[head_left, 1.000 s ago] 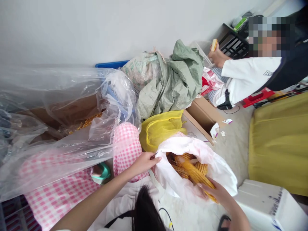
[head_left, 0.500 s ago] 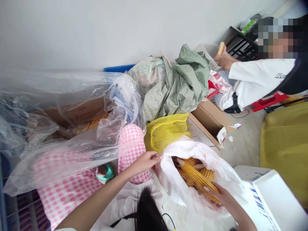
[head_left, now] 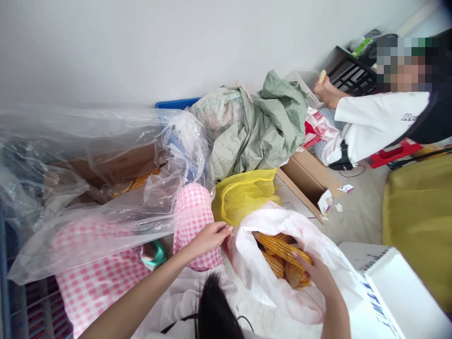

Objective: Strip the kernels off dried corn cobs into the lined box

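Note:
My right hand is inside the mouth of a white plastic bag, its fingers closed on the near end of a yellow ear of corn. Several more husked ears lie beneath and beside that one in the bag. Left of the bag's rim, my left hand is closed in a pinch above a pink checked cloth. A thin dark bit shows at its fingertips, too small to name.
Clear plastic sheeting covers a box with loose corn kernels. Beyond the bag lie a yellow mesh bag, a grey-green sack and an open cardboard box. A white carton stands right. Another person holds a cob.
My right hand has shifted up and left in the bag, and the ear under it lies farther back. My left hand has drawn slightly left from the bag's rim.

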